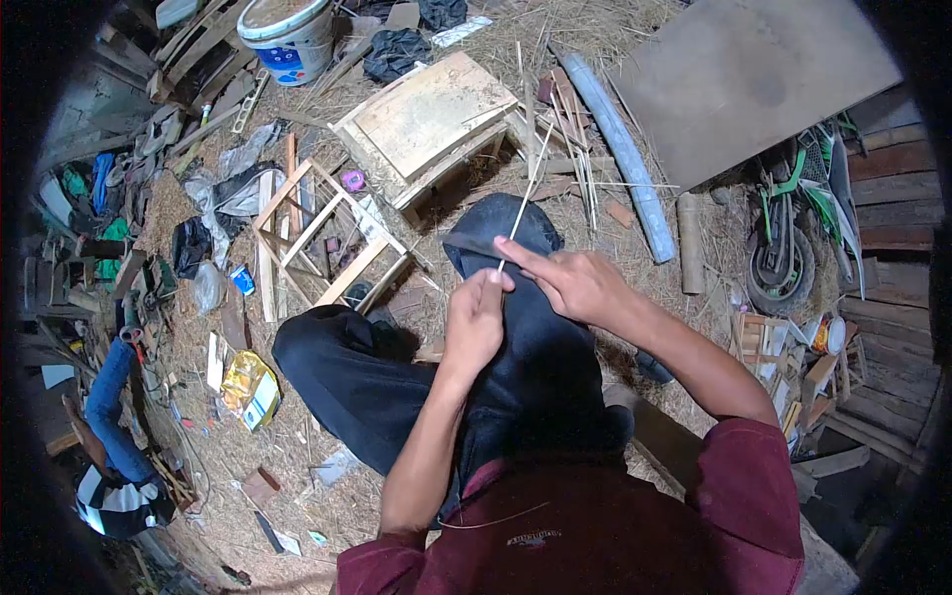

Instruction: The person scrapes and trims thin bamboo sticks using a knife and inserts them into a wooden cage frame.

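Note:
My left hand (476, 322) is closed around the lower end of a thin pale wooden stick (528, 188), which slants up and away over my knee. My right hand (585, 286) is closed on a dark flat blade (474, 244), its index finger stretched along it; the handle is hidden in the palm. The blade crosses the stick just above my left thumb and appears to touch it. Both hands are over my dark trousers (545, 357).
A low wooden bench (436, 114) and a slatted wooden frame (332, 233) stand ahead. Loose thin sticks (585, 169) lie beside a grey-blue pole (625, 159). A large board (764, 84), a green motorbike (793, 218) and a white bucket (288, 40) are farther out.

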Demonstrator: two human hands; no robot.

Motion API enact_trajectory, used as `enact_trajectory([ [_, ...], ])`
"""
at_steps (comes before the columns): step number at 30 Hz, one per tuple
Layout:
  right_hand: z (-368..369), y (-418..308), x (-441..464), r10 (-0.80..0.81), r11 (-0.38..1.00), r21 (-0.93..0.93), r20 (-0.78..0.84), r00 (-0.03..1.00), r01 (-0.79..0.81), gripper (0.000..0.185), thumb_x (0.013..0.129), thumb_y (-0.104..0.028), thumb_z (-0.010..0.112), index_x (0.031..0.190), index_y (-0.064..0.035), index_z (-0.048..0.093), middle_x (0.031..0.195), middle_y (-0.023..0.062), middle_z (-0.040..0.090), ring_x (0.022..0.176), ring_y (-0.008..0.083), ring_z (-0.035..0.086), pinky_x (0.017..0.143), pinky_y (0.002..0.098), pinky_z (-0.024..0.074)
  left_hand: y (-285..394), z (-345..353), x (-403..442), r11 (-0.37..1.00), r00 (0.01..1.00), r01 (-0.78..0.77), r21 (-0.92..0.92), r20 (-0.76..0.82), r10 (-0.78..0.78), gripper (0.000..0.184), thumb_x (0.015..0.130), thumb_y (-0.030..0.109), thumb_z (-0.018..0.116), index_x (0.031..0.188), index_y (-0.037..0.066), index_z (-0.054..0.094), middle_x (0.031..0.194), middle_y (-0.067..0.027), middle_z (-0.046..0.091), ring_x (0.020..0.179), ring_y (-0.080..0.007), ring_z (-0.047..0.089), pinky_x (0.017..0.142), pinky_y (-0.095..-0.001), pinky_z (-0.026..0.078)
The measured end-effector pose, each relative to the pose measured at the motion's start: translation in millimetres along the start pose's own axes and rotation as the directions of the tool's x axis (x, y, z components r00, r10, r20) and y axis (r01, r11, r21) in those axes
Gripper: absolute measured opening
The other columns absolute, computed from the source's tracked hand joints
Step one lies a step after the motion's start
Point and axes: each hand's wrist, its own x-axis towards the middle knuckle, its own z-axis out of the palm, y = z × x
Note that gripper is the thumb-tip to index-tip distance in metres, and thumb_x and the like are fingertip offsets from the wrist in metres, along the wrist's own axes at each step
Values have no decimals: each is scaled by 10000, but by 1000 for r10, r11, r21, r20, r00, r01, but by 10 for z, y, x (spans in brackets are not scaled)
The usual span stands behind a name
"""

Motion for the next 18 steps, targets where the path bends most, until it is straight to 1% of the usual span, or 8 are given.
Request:
enact_trajectory([
  [2, 84, 56, -11, 16, 1000, 26, -82, 997, -14, 602, 926, -214, 556, 1477, -346, 354, 656, 186, 610, 562, 372, 626, 519, 482, 513, -14, -39, -162, 997, 997, 66, -47, 34, -64, 307, 1040, 275, 437, 885, 54, 583, 607, 78, 393, 513, -36, 328, 473, -233, 238],
  [3, 56, 32, -21, 9, 1000, -8, -70, 998, -10, 596, 926, -204, 562, 1472, -343, 369, 641, 174, 597, 556, 358, 621, 515, 469, 507, -11, -71, -264, 992, 994, 101, -69, 49, -98, 305, 1042, 282, 435, 884, 60, 573, 602, 81, 380, 505, -34, 320, 465, -231, 229],
  [4, 20, -24, -41, 4, 999, -33, -52, 999, -6, 590, 926, -194, 568, 1467, -339, 384, 626, 162, 585, 551, 345, 616, 512, 457, 502, 12, -114, -388, 972, 981, 192, -136, 65, -185, 300, 1045, 297, 428, 879, 78, 548, 590, 89, 347, 489, -26, 295, 448, -225, 204],
  [8, 49, -84, -60, 35, 992, -117, -54, 998, -41, 569, 927, -199, 579, 1450, -347, 414, 608, 138, 571, 540, 333, 610, 496, 449, 498, 57, -89, -493, 954, 976, 218, -204, 38, -215, 311, 1040, 324, 438, 868, 86, 543, 585, 90, 346, 488, -23, 289, 447, -224, 203],
  [11, 53, 17, -38, 65, 996, -62, -47, 997, -67, 618, 931, -216, 555, 1486, -361, 325, 668, 183, 624, 545, 364, 630, 509, 477, 535, 121, -132, -665, 937, 961, 277, -212, 50, -273, 310, 1034, 329, 454, 866, 85, 546, 586, 90, 347, 487, -24, 287, 448, -224, 212],
  [14, 17, 174, 2, 183, 983, 43, -99, 978, -179, 607, 940, -211, 544, 1491, -339, 323, 657, 187, 630, 528, 359, 626, 499, 475, 528, 110, -249, -896, 930, 951, 310, -199, 68, -302, 277, 1051, 238, 431, 873, 68, 557, 581, 97, 341, 496, -7, 281, 456, -216, 200],
  [16, -111, 325, 70, 282, 958, -18, -89, 955, -285, 577, 960, -195, 513, 1497, -284, 320, 676, 176, 654, 528, 363, 629, 525, 483, 532, 79, -322, -1154, 916, 945, 327, -232, 76, -317, 283, 1049, 249, 438, 866, 70, 556, 578, 94, 343, 495, -8, 282, 457, -213, 207],
  [18, -106, 523, 64, 335, 942, 0, -78, 939, -336, 558, 976, -191, 487, 1502, -249, 311, 729, 209, 662, 573, 364, 648, 563, 478, 531, 75, -393, -1322, 911, 939, 345, -228, 65, -339, 309, 1048, 284, 441, 855, 69, 552, 579, 93, 340, 497, -10, 283, 459, -209, 219],
])
